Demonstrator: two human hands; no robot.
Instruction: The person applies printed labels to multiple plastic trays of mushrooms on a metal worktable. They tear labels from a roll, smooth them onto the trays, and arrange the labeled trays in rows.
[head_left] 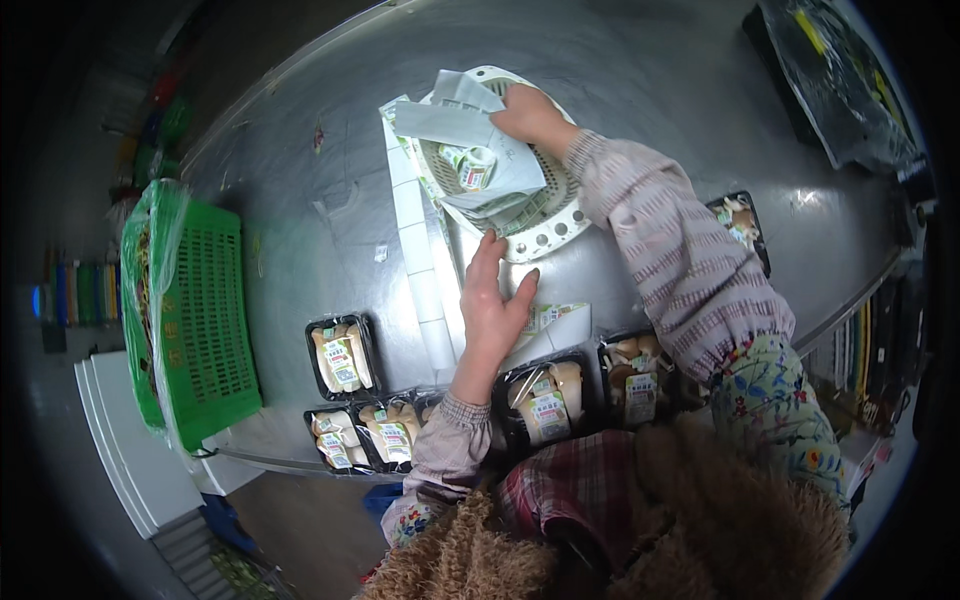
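A white plastic basket (pixel 550 235) with a perforated rim stands on the metal table, holding crumpled label strips (pixel 450 124) and a small roll of labels (pixel 478 166). My right hand (pixel 535 118) reaches over its far right side, fingers closed at the edge of the paper strips; the fingertips are partly hidden. Just short of the near rim, my left hand (pixel 492 305) is open, thumb apart from the fingers, with nothing in it. Beneath and beside it lies a loose label sheet (pixel 560 328). A long label strip (pixel 415 225) trails along the basket's left side.
Several wrapped black trays of mushrooms (pixel 548 405) line the near table edge, with another tray (pixel 342 357) behind them on the left. A green crate (pixel 205 320) stands far left. A mushroom tray (pixel 738 225) lies beyond my right arm, and a plastic-covered black crate (pixel 840 90) sits far right.
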